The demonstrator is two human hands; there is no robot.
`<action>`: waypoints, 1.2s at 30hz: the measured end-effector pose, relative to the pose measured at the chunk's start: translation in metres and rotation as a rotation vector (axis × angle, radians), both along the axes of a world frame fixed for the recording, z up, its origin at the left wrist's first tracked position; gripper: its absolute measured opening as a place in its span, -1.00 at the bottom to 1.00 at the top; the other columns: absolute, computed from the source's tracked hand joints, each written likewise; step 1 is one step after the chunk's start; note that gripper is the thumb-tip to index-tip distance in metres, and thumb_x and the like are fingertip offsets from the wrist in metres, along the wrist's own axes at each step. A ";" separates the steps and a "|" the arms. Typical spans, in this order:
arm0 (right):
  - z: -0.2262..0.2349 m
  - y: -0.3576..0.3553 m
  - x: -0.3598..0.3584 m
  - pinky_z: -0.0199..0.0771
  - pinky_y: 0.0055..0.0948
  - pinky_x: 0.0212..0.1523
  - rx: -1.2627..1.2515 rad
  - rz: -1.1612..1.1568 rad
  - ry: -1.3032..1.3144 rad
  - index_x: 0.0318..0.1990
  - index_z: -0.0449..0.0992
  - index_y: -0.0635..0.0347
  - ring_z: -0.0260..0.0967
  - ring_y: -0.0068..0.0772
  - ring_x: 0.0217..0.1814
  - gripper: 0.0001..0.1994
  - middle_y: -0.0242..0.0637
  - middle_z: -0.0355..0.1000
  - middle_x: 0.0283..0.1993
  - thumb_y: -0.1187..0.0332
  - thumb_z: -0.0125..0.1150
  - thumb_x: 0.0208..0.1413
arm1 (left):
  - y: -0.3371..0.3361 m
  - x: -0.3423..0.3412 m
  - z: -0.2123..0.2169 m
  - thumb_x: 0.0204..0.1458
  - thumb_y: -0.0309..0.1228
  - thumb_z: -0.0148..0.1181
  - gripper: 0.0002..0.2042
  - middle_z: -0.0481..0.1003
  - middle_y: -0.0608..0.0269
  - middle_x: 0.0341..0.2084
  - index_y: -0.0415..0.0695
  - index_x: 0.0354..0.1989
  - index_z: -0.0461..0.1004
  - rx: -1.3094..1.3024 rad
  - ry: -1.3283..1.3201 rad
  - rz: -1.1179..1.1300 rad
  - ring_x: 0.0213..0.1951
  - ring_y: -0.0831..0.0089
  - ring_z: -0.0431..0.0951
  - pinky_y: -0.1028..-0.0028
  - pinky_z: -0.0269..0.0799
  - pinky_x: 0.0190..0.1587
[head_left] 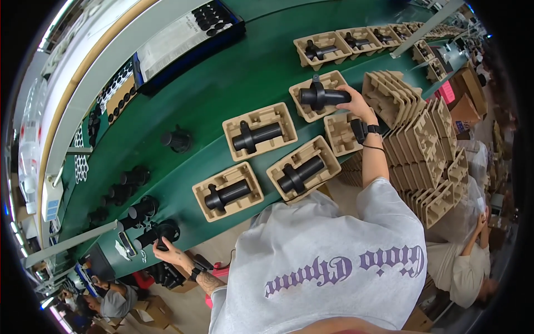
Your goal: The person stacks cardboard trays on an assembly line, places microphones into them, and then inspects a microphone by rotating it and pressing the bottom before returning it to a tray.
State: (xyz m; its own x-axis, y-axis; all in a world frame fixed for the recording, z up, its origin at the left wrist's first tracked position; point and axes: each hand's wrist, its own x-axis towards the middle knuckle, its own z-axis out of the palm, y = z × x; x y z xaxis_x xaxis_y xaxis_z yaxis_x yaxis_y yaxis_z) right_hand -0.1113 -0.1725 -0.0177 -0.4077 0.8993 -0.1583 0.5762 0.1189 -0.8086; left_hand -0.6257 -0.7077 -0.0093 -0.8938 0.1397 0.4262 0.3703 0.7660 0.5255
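My right hand (355, 104) is closed round the narrow end of a black cylindrical device (317, 98) with a collar and a small tab. This device lies over a tan molded pulp tray (300, 113) on the green bench. Far to the left, my left hand (168, 254) is closed on the side of another black cylindrical device (163, 229) near the bench's front edge. Three more pulp trays, each with a similar black device, lie between my hands: one tray (258, 157) in front, one tray (255, 203) lower left and one tray (331, 157) nearer my body.
Stacked pulp trays (414, 147) rise beside my right arm, with another pulp tray (335, 136) under my wrist. A row of filled trays (356, 42) runs along the far right. More black devices (133, 177) stand on the left bench (189, 167). Other people (114, 303) work nearby.
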 end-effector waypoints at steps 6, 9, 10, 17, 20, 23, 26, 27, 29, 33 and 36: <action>-0.004 0.025 -0.012 0.15 -0.08 0.20 0.602 0.071 -0.333 -0.20 0.57 0.07 0.13 0.03 0.20 -0.63 -0.24 0.34 0.09 0.63 0.04 -0.21 | 0.021 0.031 0.063 0.00 -0.32 0.27 -0.63 0.34 0.04 -0.13 -0.27 -0.11 0.36 0.127 0.142 0.035 -0.14 0.29 0.40 0.42 0.58 -0.31; -0.041 0.017 -0.046 0.06 -0.03 0.27 0.774 0.033 -0.421 -0.26 0.59 0.17 0.07 0.04 0.28 -0.79 -0.15 0.36 0.08 0.45 0.04 0.00 | 0.082 0.064 0.105 0.06 -0.30 0.20 -0.62 0.25 0.09 -0.06 -0.23 -0.03 0.29 0.571 -0.071 -0.042 -0.09 0.29 0.38 0.35 0.61 -0.22; -0.052 0.003 -0.062 0.06 -0.04 0.26 0.745 0.034 -0.461 -0.28 0.60 0.17 0.09 0.04 0.28 -0.80 -0.12 0.33 0.11 0.35 0.06 0.05 | 0.100 0.073 0.113 0.07 -0.32 0.18 -0.64 0.25 0.11 -0.06 -0.22 -0.03 0.29 0.686 -0.138 -0.083 -0.08 0.30 0.37 0.36 0.60 -0.21; 0.056 -0.095 -0.112 0.36 -0.35 0.06 -0.292 0.072 0.723 0.23 0.23 0.20 0.17 -0.40 0.23 -0.37 -0.24 0.26 0.22 0.29 0.31 -0.01 | 0.209 0.162 0.060 0.15 -0.19 0.06 -0.66 0.41 0.16 -0.01 -0.13 0.01 0.36 1.494 -1.930 -0.530 -0.03 0.33 0.42 0.41 0.48 -0.11; 0.091 -0.175 -0.135 0.13 -0.38 0.25 -0.361 0.419 0.754 0.30 0.02 0.26 0.10 -0.33 0.30 -0.07 -0.25 0.08 0.30 0.36 0.48 -0.24 | 0.254 0.230 0.047 0.23 -0.08 -0.17 -0.65 0.48 0.21 -0.20 -0.04 0.00 0.34 1.186 -2.380 -0.658 -0.27 0.32 0.51 0.39 0.50 -0.22; 0.086 -0.208 -0.133 0.24 -0.39 0.15 -0.227 -0.209 0.725 0.09 0.29 0.27 0.29 -0.40 0.11 -0.39 -0.22 0.35 0.03 0.44 0.41 -0.18 | 0.272 0.250 0.055 0.26 -0.04 -0.33 -0.58 0.52 0.24 -0.39 -0.07 -0.03 0.35 0.249 -1.603 -1.186 -0.50 0.28 0.52 0.36 0.48 -0.37; 0.098 -0.194 -0.101 0.35 -0.21 0.05 -0.645 -0.058 1.354 0.02 0.28 0.16 0.35 -0.28 -0.04 -0.47 -0.26 0.35 -0.17 0.35 0.26 -0.18 | 0.276 0.241 0.009 0.12 -0.40 -0.05 -0.72 0.43 -0.01 -0.27 -0.12 0.00 0.36 -0.114 -0.335 -1.477 -0.28 0.02 0.44 0.24 0.37 -0.20; 0.108 -0.192 -0.090 0.36 -0.16 0.03 -0.719 -0.026 1.536 0.02 0.25 0.12 0.34 -0.24 -0.05 -0.44 -0.26 0.32 -0.19 0.29 0.27 -0.22 | 0.275 0.240 -0.006 0.04 -0.52 0.01 -0.67 0.40 -0.04 -0.25 -0.12 0.03 0.35 -0.278 -0.207 -1.477 -0.24 -0.03 0.39 0.23 0.35 -0.13; 0.121 -0.191 -0.061 0.37 -0.10 0.00 -0.672 0.018 1.594 0.01 0.21 0.10 0.32 -0.21 -0.05 -0.37 -0.25 0.28 -0.21 0.24 0.33 -0.29 | 0.275 0.238 -0.023 -0.04 -0.58 0.03 -0.58 0.38 -0.02 -0.23 -0.11 0.07 0.33 -0.418 -0.218 -1.467 -0.21 -0.01 0.38 0.22 0.34 -0.12; 0.162 -0.201 0.002 0.41 -0.16 -0.05 -0.234 -0.126 0.906 0.09 0.22 0.17 0.35 -0.24 -0.09 -0.27 -0.22 0.33 -0.11 0.25 0.42 -0.33 | 0.281 0.216 -0.037 -0.22 -0.69 0.04 -0.35 0.35 0.04 -0.26 -0.04 0.19 0.26 -0.528 0.001 -1.490 -0.18 0.06 0.37 0.23 0.33 -0.12; 0.158 -0.180 0.019 0.35 -0.16 0.03 0.300 -0.225 0.081 0.05 0.30 0.33 0.32 -0.07 0.02 -0.40 -0.07 0.33 0.00 0.50 0.35 -0.26 | 0.279 0.213 -0.039 -0.18 -0.65 0.01 -0.39 0.36 0.08 -0.21 -0.04 0.18 0.27 -0.550 0.064 -1.462 -0.12 0.12 0.36 0.25 0.32 -0.10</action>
